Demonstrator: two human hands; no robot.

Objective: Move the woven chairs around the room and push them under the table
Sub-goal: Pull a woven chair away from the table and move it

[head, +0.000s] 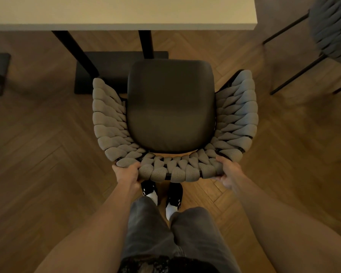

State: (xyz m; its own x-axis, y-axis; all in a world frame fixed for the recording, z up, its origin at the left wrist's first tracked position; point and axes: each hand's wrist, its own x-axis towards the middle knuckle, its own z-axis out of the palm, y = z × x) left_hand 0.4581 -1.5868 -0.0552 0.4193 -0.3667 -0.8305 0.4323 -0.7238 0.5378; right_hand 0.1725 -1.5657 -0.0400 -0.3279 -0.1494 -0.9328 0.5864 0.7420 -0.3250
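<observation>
the woven chair [171, 115] stands straight ahead of the person, seat front facing the table [122, 12], whose edge lies just beyond it. the left hand [126, 174] curls round the woven back rim at one corner, the right hand [227, 172] grips the opposite corner, both about equally near. the chair's front-to-back line runs square to the table edge, so i'd judge a straight push away from the body should send it under. a second woven chair [332, 30] waits off right.

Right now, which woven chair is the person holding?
The woven chair in the centre; left hand and right hand grip its backrest. The other chair stands untouched at upper right.
</observation>
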